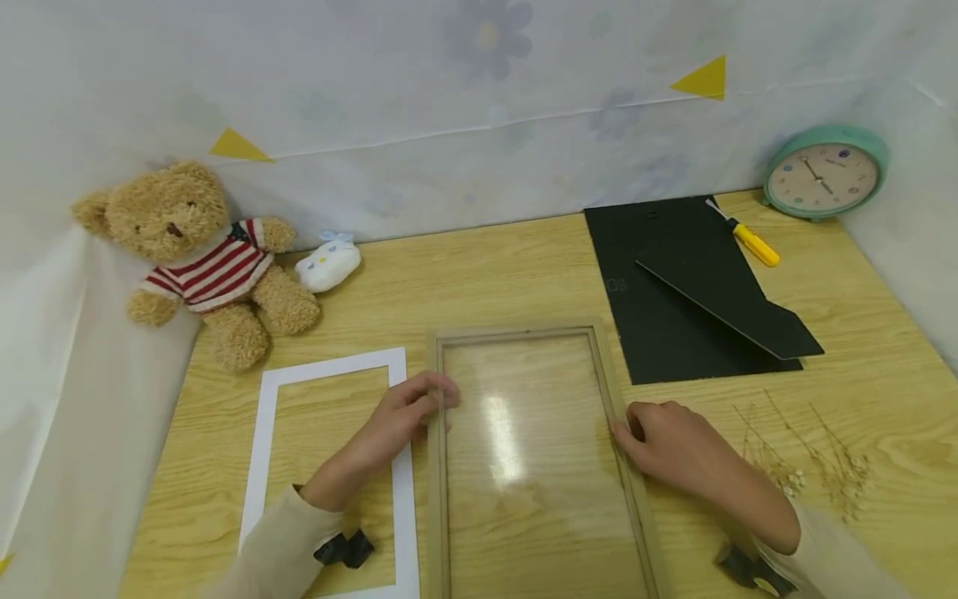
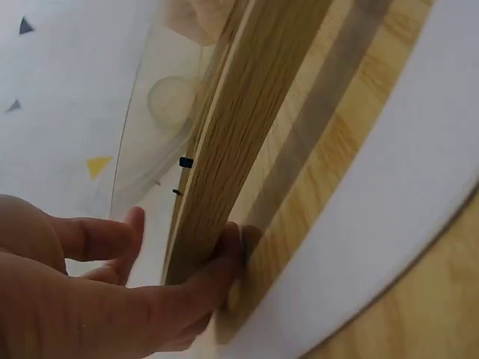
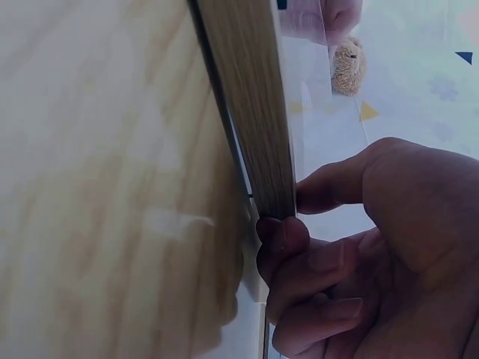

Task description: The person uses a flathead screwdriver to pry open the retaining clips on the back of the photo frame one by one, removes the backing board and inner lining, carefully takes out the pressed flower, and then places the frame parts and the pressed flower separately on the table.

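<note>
A wooden picture frame (image 1: 436, 466) with a clear pane (image 1: 524, 416) stands between both hands, light glaring off the pane. My left hand (image 1: 404, 420) holds its left side bar; in the left wrist view, fingers of the hand (image 2: 127, 292) lie on both sides of the wood (image 2: 232, 127). On the right bar, my right hand (image 1: 677, 441) pinches the edge between thumb and fingers, as the hand (image 3: 374, 247) shows in the right wrist view. A white rectangular mat border (image 1: 258, 466) lies under my left forearm. The frame's near end is cut off.
A black backing board (image 1: 621, 316) with a raised stand leg (image 1: 733, 308) lies at the back right, beside a yellow-handled screwdriver (image 1: 756, 245). Dried flower sprigs (image 1: 841, 466) lie right of my right hand. A teddy bear (image 1: 217, 266), white plush (image 1: 329, 264) and green clock (image 1: 823, 175) stand along the back.
</note>
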### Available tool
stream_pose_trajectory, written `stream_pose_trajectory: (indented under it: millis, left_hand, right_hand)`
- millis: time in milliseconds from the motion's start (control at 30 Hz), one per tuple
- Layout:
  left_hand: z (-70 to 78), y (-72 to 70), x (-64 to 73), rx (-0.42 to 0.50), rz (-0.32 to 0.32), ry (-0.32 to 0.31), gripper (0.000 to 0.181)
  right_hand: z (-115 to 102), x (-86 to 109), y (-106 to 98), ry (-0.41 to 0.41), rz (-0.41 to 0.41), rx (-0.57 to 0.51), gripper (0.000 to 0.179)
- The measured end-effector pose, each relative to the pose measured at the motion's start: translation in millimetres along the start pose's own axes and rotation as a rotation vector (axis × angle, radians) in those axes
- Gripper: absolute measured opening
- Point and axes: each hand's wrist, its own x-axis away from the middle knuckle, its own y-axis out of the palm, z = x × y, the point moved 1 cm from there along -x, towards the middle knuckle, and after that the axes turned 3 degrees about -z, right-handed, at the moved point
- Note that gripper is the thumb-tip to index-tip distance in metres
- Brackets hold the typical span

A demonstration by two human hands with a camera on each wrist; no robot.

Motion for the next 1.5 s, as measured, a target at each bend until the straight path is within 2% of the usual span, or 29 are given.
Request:
stream_pose_trajectory:
  millis: [67,133,200,300,467,667,933,1200,1300,1333,1400,1500]
  left_hand:
    - [5.6,5.1,4.0,-0.128,0.009,0.005,0.028]
    - [11.6,10.2,8.4,-0.215,0.007,-0.028,0.031]
    - [16.3,14.5,12.3,-0.273,-0.002,-0.067,0.028]
    - [18.2,19.2,16.2,-0.351,-0.022,-0.082,0.016]
    - [10.5,23.6,18.1,-0.449,-0.029,-0.005,0.012]
    - [6.3,29.6,20.1,-0.509,-0.021,0.095,0.013]
    - [2.4,38.7,27.0,-0.626,0.031,0.078,0.011]
    - [-2.9,47.7,33.4,-0.783,0.140,0.159,0.014]
    - [-1.7,47.6,36.0,-0.856,0.143,0.180,0.015]
    - [-0.9,46.5,37.0,-0.853,0.125,0.175,0.014]
    - [2.5,42.7,38.2,-0.773,0.047,0.149,0.011]
    - [8.2,34.1,38.9,-0.518,-0.114,0.063,0.013]
  right_hand:
    - [0,3.3,1,0.004,-0.005,-0.007,0.042]
    - [0,6.7,2,0.006,-0.017,-0.017,0.042]
    - [0,9.8,2,0.009,-0.028,-0.027,0.042]
    - [0,14.2,3,0.006,-0.031,-0.034,0.042]
    - [0,20.7,5,-0.010,-0.017,-0.051,0.042]
    - [4,28.1,9,-0.024,-0.021,-0.109,0.042]
    - [6,33.3,12,-0.007,-0.066,-0.140,0.039]
    - [8,36.1,14,-0.026,-0.076,-0.141,0.039]
    - [8,37.9,14,-0.032,-0.088,-0.140,0.039]
    - [8,38.5,14,-0.032,-0.092,-0.137,0.039]
    - [9,39.2,14,-0.028,-0.099,-0.134,0.038]
    - [9,39.6,14,-0.011,-0.112,-0.136,0.038]
